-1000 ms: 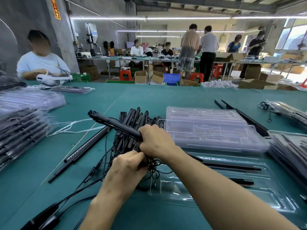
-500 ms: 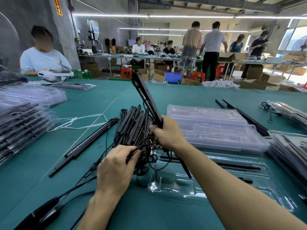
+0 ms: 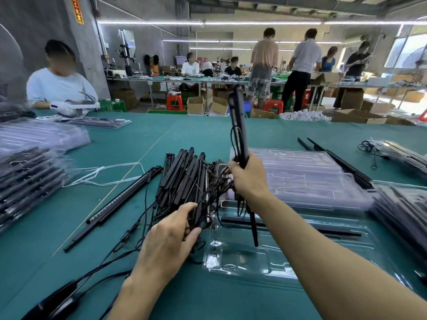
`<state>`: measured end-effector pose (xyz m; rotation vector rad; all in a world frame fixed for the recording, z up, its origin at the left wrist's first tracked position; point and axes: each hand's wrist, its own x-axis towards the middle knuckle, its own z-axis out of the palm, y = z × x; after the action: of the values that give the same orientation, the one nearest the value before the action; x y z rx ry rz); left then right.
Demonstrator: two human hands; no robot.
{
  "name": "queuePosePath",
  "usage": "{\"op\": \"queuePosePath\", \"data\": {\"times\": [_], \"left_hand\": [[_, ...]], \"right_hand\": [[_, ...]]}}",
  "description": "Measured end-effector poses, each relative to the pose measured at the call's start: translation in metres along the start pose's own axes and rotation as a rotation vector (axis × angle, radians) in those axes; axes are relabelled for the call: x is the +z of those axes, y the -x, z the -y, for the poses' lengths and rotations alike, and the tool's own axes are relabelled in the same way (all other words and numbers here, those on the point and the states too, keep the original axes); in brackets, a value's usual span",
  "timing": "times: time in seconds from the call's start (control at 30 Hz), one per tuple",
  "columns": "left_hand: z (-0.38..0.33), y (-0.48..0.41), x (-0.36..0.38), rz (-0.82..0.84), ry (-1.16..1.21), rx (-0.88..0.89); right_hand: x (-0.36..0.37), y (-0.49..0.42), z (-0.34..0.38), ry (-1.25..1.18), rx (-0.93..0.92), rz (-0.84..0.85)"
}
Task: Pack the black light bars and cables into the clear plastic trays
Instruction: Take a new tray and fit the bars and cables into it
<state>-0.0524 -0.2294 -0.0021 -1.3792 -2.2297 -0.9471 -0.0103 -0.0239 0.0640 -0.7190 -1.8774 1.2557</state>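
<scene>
The right hand (image 3: 248, 179) gripped a stiff, light-looking black bar (image 3: 238, 125) upright by its middle, the best spot, while the left hand (image 3: 166, 239) pinched the floppy cables (image 3: 217, 184).

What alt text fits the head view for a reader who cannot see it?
The right hand holds a black light bar nearly upright above a clear tray on a green table; the left hand grips a bundle of bars and cables.

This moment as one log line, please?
right hand grips light bar near upright over tray | left hand holds bar bundle
</scene>
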Motion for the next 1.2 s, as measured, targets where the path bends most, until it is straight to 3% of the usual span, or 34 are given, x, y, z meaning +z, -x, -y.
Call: {"op": "queuePosePath", "data": {"times": [0.1,0.23,0.37,0.5,0.7,0.8,1.03,1.2], "left_hand": [[-0.004,-0.004,-0.001,-0.036,-0.07,-0.031],[-0.009,-0.008,0.001,-0.192,-0.138,-0.049],[-0.021,-0.015,0.004,-0.252,-0.022,-0.103],[-0.03,-0.017,0.008,-0.14,0.077,0.057],[-0.029,-0.006,0.016,-0.142,-0.027,0.42],[-0.031,0.001,0.02,-0.15,-0.09,0.514],[-0.028,0.0,0.012,-0.161,-0.181,0.259],[-0.023,-0.006,0.002,-0.145,-0.215,0.041]], "right_hand": [[-0.011,0.0,-0.001,-0.069,0.016,0.019],[-0.02,0.01,-0.002,-0.185,0.088,0.357],[-0.015,0.019,-0.001,0.03,0.061,0.591],[0.001,0.021,0.011,0.37,-0.034,0.702],[0.021,0.017,0.022,0.461,-0.049,0.549],[0.027,0.017,0.025,0.281,-0.064,0.412],[-0.006,0.0,0.053,-0.374,-0.018,0.012],[-0.057,-0.016,0.07,-0.881,0.051,-0.134]]}}
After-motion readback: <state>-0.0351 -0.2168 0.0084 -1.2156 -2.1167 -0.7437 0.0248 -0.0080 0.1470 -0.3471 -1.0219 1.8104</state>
